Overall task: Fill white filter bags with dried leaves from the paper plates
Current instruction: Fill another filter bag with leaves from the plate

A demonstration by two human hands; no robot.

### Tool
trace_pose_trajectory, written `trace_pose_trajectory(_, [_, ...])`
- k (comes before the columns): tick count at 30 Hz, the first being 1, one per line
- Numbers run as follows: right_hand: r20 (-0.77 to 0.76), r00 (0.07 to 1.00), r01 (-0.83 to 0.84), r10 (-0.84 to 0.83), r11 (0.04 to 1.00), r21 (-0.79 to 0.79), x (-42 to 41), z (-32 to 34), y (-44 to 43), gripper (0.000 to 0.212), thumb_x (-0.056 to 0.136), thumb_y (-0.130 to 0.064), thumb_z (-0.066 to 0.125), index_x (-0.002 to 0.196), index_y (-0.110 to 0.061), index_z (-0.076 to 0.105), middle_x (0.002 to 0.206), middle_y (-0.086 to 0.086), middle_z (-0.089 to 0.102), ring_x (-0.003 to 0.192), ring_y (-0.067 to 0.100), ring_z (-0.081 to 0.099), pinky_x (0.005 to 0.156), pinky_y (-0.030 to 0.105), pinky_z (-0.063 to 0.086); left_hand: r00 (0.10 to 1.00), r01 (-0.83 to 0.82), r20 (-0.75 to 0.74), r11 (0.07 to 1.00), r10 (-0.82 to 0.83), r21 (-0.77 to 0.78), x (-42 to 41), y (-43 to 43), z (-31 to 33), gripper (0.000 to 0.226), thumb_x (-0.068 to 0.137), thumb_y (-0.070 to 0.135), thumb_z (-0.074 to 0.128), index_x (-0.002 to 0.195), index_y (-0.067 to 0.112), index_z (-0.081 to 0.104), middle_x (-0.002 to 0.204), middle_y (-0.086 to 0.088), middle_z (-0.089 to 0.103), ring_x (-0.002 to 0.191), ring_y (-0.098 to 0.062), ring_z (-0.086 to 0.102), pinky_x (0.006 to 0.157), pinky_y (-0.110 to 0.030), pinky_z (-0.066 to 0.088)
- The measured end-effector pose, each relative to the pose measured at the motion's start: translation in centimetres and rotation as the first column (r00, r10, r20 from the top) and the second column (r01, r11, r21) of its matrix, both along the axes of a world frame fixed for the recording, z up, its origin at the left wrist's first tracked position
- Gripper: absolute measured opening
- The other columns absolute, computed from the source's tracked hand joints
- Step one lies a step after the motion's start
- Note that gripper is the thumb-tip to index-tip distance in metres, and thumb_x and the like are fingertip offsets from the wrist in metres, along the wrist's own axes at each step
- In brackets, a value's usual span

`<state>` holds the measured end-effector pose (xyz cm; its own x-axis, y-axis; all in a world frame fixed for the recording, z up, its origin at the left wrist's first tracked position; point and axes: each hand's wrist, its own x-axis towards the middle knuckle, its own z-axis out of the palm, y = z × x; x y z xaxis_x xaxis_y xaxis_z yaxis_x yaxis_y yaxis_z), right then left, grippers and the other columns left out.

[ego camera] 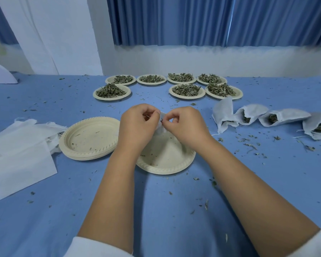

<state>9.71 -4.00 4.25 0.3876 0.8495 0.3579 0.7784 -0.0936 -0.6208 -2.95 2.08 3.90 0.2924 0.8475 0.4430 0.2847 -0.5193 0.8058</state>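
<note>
Plate (165,169), under hands: sitting nearly emptied. Left hand (137,125), right hand (185,125): both pinching bag (160,125) between them; a slipping grip would be spilling its fill onto bench (156,210). Filled bags (283,117), right: lying open, risking leaks. Full plates (187,97), beyond.

Seven leaf-filled plates (111,98) sit at the far side of the table (156,201), a stack of empty plates (89,138) lies left of a single plate (165,161), flat bags (20,149) lie further left, and filled bags (283,117) lie to the right.
</note>
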Motion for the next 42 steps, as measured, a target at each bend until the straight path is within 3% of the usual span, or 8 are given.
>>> trace_pose_trajectory(11, [0.012, 0.991, -0.136, 0.137, 0.99, -0.027, 0.1, 0.1, -0.3, 0.015, 0.089, -0.018, 0.064, 0.092, -0.02, 0.078, 0.075, 0.001, 0.072, 0.074, 0.017, 0.064, 0.071, 0.036, 0.052, 0.999, 0.025, 0.047, 1.0, -0.024, -0.015, -0.1, -0.4, 0.3, 0.021, 0.088, 0.022, 0.063, 0.071, 0.033, 0.068, 0.074, 0.021, 0.069, 0.069, 0.005, 0.062, 0.061, -0.007, 0.045])
trace_pose_trajectory(15, [-0.102, 0.992, -0.058, 0.069, 0.992, 0.108, 0.7, -0.2, 0.0, 0.013, 0.076, -0.021, 0.078, 0.076, -0.026, 0.067, 0.061, -0.009, 0.049, 0.05, 0.004, 0.043, 0.053, 0.022, 0.039, 0.995, 0.023, 0.1, 0.999, -0.019, -0.038, -0.2, -0.5, 0.6, 0.019, 0.088, 0.021, 0.062, 0.074, 0.032, 0.069, 0.075, 0.015, 0.07, 0.071, 0.003, 0.063, 0.062, -0.008, 0.046])
trace_pose_trajectory(20, [-0.554, 0.825, -0.144, 0.114, 0.989, -0.012, 1.0, -0.1, 0.0, 0.026, 0.086, -0.02, 0.071, 0.11, -0.024, 0.063, 0.096, -0.003, 0.065, 0.076, 0.012, 0.068, 0.057, 0.024, 0.056, 0.968, 0.124, 0.231, 0.987, -0.097, -0.104, -0.1, -1.0, 1.2, 0.021, 0.089, 0.019, 0.063, 0.073, 0.03, 0.07, 0.062, 0.018, 0.065, 0.058, 0.003, 0.056, 0.055, -0.009, 0.042])
trace_pose_trajectory(23, [-0.701, 0.685, -0.262, 0.196, 0.965, 0.013, 0.9, -0.1, -0.1, 0.016, 0.091, -0.013, 0.064, 0.1, -0.026, 0.069, 0.093, 0.001, 0.075, 0.083, 0.015, 0.074, 0.06, 0.026, 0.059, 0.942, 0.223, 0.3, 0.947, -0.149, -0.23, -0.2, -1.2, 1.5, 0.025, 0.09, 0.02, 0.062, 0.068, 0.029, 0.07, 0.058, 0.013, 0.058, 0.057, -0.003, 0.051, 0.055, -0.014, 0.043])
trace_pose_trajectory(29, [-0.686, 0.712, -0.201, 0.151, 0.98, 0.007, 0.7, -0.4, 0.2, 0.022, 0.087, 0.0, 0.064, 0.069, -0.012, 0.066, 0.062, -0.004, 0.066, 0.061, 0.007, 0.068, 0.054, 0.021, 0.055, 0.908, 0.389, 0.273, 0.884, -0.319, -0.258, -0.3, -1.9, 2.1, 0.033, 0.091, 0.017, 0.059, 0.062, 0.03, 0.071, 0.065, 0.009, 0.067, 0.057, -0.002, 0.055, 0.052, -0.013, 0.044])
trace_pose_trajectory(33, [-0.585, 0.808, -0.107, 0.073, 0.994, -0.023, 0.7, -0.1, 0.2, 0.003, 0.085, 0.003, 0.065, 0.082, 0.003, 0.065, 0.073, 0.007, 0.06, 0.057, 0.008, 0.064, 0.049, 0.02, 0.052, 0.889, 0.44, 0.282, 0.845, -0.361, -0.305, -0.1, -2.2, 2.2, 0.025, 0.093, 0.015, 0.061, 0.071, 0.021, 0.07, 0.053, -0.007, 0.048, 0.043, -0.011, 0.035, 0.04, -0.015, 0.033])
trace_pose_trajectory(38, [-0.456, 0.89, 0.002, -0.02, 0.999, -0.041, 0.4, -0.2, 0.1, 0.022, 0.079, 0.01, 0.062, 0.068, -0.009, 0.06, 0.067, 0.004, 0.059, 0.054, 0.017, 0.059, 0.04, 0.018, 0.045, 0.907, 0.41, 0.234, 0.865, -0.351, -0.29, 0.6, -2.6, 1.9, 0.016, 0.094, 0.014, 0.061, 0.079, 0.018, 0.066, 0.049, 0.013, 0.055, 0.044, 0.0, 0.046, 0.045, -0.012, 0.037])
trace_pose_trajectory(42, [-0.685, 0.726, -0.085, 0.058, 0.996, -0.006, 0.5, 0.1, 0.1, 0.016, 0.092, -0.007, 0.059, 0.077, -0.012, 0.064, 0.072, 0.001, 0.067, 0.055, 0.008, 0.067, 0.05, 0.018, 0.052, 0.945, 0.191, 0.301, 0.966, -0.132, -0.176, 1.1, -2.1, 1.4, 0.021, 0.094, 0.015, 0.06, 0.077, 0.025, 0.066, 0.057, 0.021, 0.061, 0.055, 0.007, 0.053, 0.056, -0.009, 0.042])
